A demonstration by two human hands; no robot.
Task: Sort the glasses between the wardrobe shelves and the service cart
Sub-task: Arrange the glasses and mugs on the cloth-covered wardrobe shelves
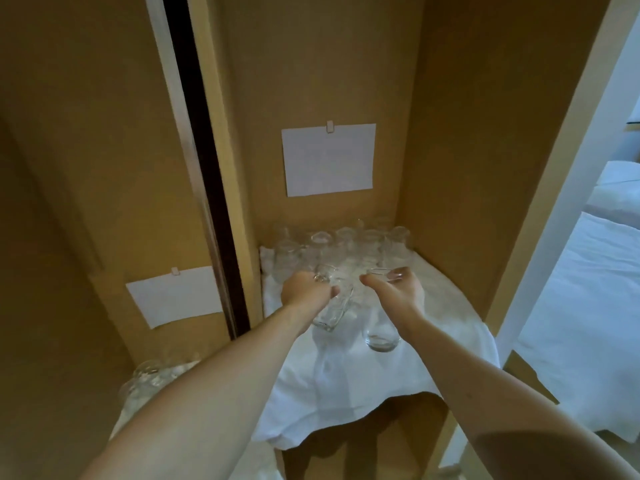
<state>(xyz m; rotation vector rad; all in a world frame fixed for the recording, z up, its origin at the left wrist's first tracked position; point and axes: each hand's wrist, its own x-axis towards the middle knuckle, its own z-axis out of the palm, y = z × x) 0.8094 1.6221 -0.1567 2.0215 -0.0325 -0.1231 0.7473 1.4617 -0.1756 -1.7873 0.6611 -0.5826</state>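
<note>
Landmark: white cloth (346, 375) on the wardrobe shelf (530, 386). Left of the cloth, lower shelf, more glasses (152, 372) under a paper note (176, 296). Over the cloth's middle, left hand (306, 289), fingers curled round a tilted glass (330, 311). Right hand (398, 289) grips another glass (381, 327) by its rim, fingers clamped. Behind both, at the cloth's back edge, cluster of glasses (346, 247). Step looks like lifting two off the shelf or setting them down, cannot tell which. Next likely needs steady carrying, no clinking.
</note>
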